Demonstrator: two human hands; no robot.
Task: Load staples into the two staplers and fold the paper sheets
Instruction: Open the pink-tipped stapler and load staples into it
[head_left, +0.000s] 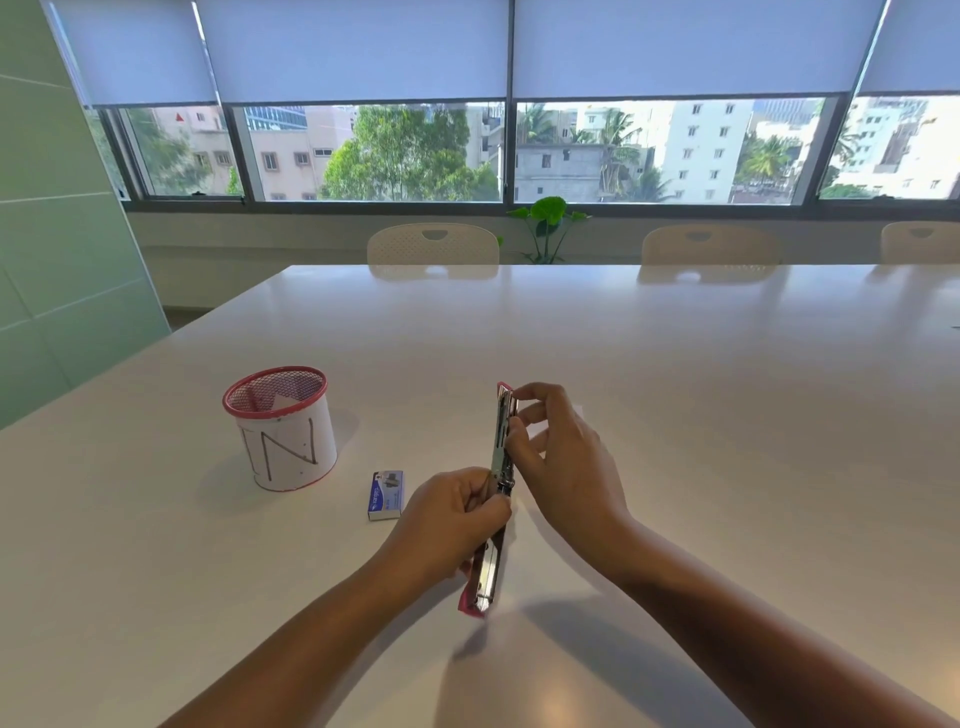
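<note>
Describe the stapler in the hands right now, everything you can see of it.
The stapler is pink with shiny metal inner parts, swung fully open into one long line running away from the person, above the white table. The metal staple channel faces up on the far half. The left hand grips it around the hinge; the right hand pinches the far half with fingertips at the channel. Its near pink end pokes out below the left hand. Whether staples are inside cannot be told.
</note>
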